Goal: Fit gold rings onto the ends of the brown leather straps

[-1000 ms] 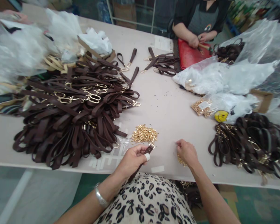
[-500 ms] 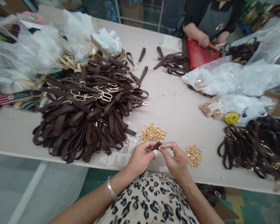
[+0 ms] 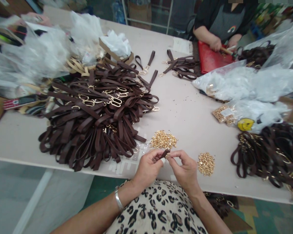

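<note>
My left hand (image 3: pixel 150 165) pinches a short dark brown strap (image 3: pixel 165 152) near the table's front edge, a white wrap on one finger. Against the strap's end, the thumb and fingers of my right hand (image 3: pixel 183 165) are pressed together; whatever they hold is too small to name. Just beyond my hands lies a pile of small gold hardware pieces (image 3: pixel 163 139), and a second gold pile (image 3: pixel 206 163) sits to the right of my right hand. A large heap of dark brown straps (image 3: pixel 92 120) with gold clasps spreads over the table at the left.
Clear plastic bags (image 3: pixel 41 45) crowd the back left. Across the table (image 3: pixel 183 117), a person's hands (image 3: pixel 216 44) hold a wooden-handled tool over a red pad (image 3: pixel 207 58). White bags (image 3: pixel 254 83) and another dark strap bundle (image 3: pixel 266 152) lie at the right.
The whole view has shifted slightly, so things on the table appear a little farther right. My hands keep nearly the same pinch around the strap. The other person's hands have moved slightly on the tool.
</note>
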Motion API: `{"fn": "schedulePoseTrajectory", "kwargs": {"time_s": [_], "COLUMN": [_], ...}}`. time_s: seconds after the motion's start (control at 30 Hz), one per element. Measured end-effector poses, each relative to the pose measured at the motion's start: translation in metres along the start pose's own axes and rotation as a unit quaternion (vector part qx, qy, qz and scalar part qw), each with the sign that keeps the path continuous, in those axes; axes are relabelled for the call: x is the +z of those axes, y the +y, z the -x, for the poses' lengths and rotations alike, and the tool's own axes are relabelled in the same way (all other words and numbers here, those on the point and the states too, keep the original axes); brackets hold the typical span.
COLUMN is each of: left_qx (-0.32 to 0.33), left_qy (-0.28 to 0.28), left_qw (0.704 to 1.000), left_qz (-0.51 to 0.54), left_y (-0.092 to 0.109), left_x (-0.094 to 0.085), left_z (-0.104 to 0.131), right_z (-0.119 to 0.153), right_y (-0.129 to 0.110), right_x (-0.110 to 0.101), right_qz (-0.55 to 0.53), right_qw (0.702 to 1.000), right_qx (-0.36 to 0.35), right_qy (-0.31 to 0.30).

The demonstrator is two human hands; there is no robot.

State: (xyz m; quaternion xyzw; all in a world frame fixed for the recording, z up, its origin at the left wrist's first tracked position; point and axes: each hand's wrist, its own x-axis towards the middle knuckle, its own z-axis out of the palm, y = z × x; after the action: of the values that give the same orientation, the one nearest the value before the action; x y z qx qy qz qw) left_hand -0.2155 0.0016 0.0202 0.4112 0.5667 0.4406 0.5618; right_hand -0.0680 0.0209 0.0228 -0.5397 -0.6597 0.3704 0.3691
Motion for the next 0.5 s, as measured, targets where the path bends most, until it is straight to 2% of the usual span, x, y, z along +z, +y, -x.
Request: {"fn": "schedulePoseTrajectory", "kwargs": {"time_s": [0.2,0.3,0.4,0.5], "left_qx": [0.049,0.045,0.006,-0.067], "left_qy": [-0.012,-0.027,-0.057,-0.077], "left_qw": [0.997,0.997,0.998,0.995], "left_qz": [-0.051,-0.056,-0.010,0.004], "left_y": [-0.0015,-0.0008,0.0006,-0.0007], "left_x": [-0.0026,-0.0032,-0.0024,-0.0049], "left_z": [0.0004,-0.0023,-0.0039,-0.0039], "right_z": [0.0061,0.0032,-0.0003,0.0009], "right_y": [0.0077,0.0104,0.0098,0.0077], "right_x": [0.0069,0.0091,0.0076,0.0061], "right_qz": [-0.100,-0.191,-0.276,-0.333], "right_qw": [0.992,0.971,0.937,0.911], "right_qx": [0.071,0.132,0.211,0.242], "right_qy": [0.040,0.048,0.030,0.011]}}
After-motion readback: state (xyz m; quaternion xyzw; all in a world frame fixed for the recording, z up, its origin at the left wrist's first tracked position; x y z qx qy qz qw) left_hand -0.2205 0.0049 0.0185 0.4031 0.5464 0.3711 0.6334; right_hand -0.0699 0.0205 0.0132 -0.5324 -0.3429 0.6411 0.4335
